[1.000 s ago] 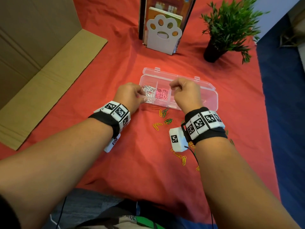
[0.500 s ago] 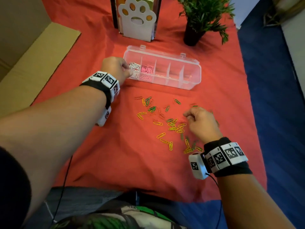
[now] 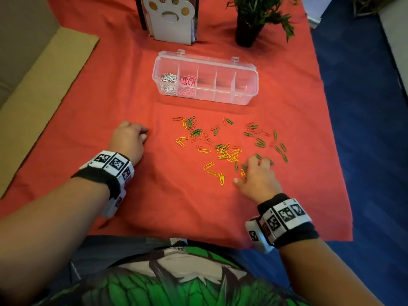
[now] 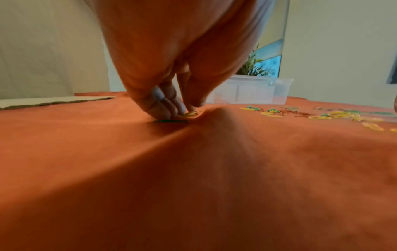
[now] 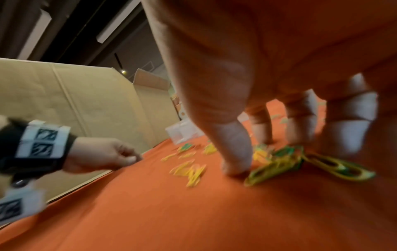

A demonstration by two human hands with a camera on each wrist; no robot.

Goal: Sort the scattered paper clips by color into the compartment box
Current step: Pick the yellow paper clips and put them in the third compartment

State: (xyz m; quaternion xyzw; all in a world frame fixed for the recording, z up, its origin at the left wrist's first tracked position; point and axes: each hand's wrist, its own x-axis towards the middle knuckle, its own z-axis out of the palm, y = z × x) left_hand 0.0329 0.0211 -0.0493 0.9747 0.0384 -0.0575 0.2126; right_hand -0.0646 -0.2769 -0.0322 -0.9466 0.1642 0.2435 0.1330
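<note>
Down on the orange-red cloth [image 3: 154, 195], the right hand [image 3: 257, 178] presses spread fingers [image 5: 261, 132] onto green and yellow paper clips [image 5: 277, 163] near the cloth's right edge. Left of the scattered clips [image 3: 227, 149], the left hand [image 3: 128, 143] pinches a yellow clip [image 4: 189, 113] above a green clip [image 4: 170, 121]. Toward the far edge, the clear compartment box [image 3: 251, 89] holds white clips [image 3: 169, 79] and pink clips [image 3: 187, 81] in its 2 leftmost compartments.

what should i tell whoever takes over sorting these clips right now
Left hand: fingertips down on the red cloth over a yellow and a green clip, left of the pile.
Right hand: fingers spread on the near edge of the scattered clips.
Done: white clips and pink clips sit in the compartment box, the two left sections.
Left: green, yellow and orange-red clips.
</note>
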